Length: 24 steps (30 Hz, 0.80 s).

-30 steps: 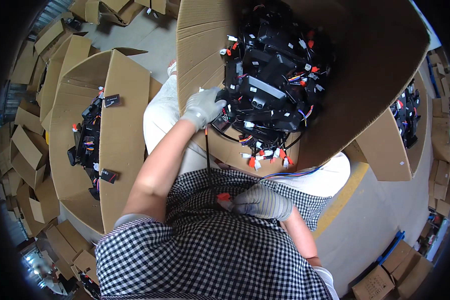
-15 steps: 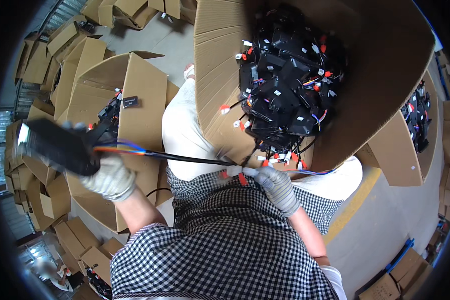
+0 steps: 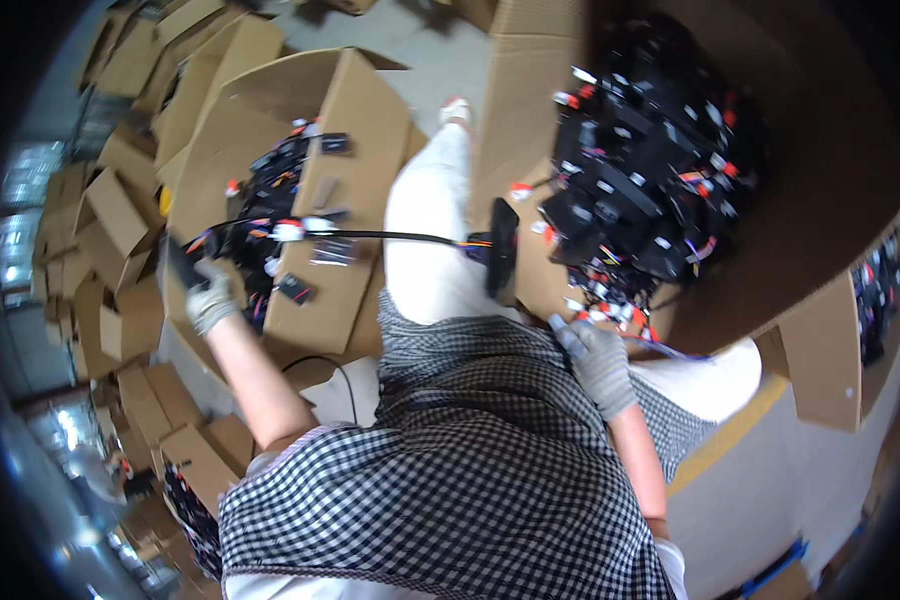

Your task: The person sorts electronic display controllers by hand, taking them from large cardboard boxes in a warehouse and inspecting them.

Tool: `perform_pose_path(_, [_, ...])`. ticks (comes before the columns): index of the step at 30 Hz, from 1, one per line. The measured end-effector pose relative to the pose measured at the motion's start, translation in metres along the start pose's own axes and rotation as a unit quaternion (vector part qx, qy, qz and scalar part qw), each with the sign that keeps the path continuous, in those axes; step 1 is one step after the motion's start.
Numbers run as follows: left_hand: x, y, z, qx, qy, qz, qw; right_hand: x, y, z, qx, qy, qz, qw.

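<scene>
My gloved left hand (image 3: 211, 304) is closed on a black plastic module (image 3: 183, 267) at the left, over an open carton. Coloured wires and a black cable (image 3: 390, 235) with white and red connectors (image 3: 290, 231) run from it to the right. At the cable's far end a second black module (image 3: 503, 247) hangs beside my knee, blurred by motion. My right hand (image 3: 602, 368), also gloved, is near my lap by the large carton's near edge, its fingers curled. Whatever is in them, if anything, I cannot make out. A purple-blue wire (image 3: 670, 350) passes close to it.
A large carton (image 3: 530, 130) in front holds a heap of black modules (image 3: 640, 170) with red and white connectors. The left carton (image 3: 355, 130) contains similar parts, with small dark pieces (image 3: 295, 289) against its side. Another filled carton (image 3: 820, 350) stands right. Stacked cartons (image 3: 120, 215) line the left.
The left hand's module has moved outward over the left carton. The right hand has come off the cable's connectors, and a second module now swings out on the cable. The whole view has shifted.
</scene>
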State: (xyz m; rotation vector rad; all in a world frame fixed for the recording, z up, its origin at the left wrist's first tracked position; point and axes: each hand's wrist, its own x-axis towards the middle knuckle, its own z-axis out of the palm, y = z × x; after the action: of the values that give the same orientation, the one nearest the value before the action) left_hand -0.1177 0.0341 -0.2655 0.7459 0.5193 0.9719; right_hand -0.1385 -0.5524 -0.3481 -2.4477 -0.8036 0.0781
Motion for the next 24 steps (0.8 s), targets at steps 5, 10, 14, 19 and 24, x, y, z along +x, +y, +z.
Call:
perform_pose_path(5, [-0.036, -0.030, -0.014, 0.158, -0.022, -0.016, 0.987, 0.008, -0.002, 0.008, 0.204, -0.030, 0.185, 0.961])
perform_pose_path(10, [-0.091, -0.073, 0.069, 0.593, -0.186, 0.294, 0.726, 0.002, 0.005, -0.012, 0.029, -0.014, 0.099, 0.995])
perform_pose_path(14, [-0.158, -0.043, 0.117, 0.670, -0.488, 0.384, 0.406, 0.023, -0.013, -0.009, -0.050, -0.037, 0.004, 0.998])
perform_pose_path(19, [-0.125, -0.067, 0.075, 0.737, -0.487, 0.404, 0.240, 0.011, 0.000, 0.026, -0.027, -0.120, -0.003, 0.992])
perform_pose_path(24, [-0.140, -0.059, 0.116, 0.676, -0.593, 0.380, 0.216, -0.004, -0.002, 0.018, 0.015, -0.044, 0.009, 0.999])
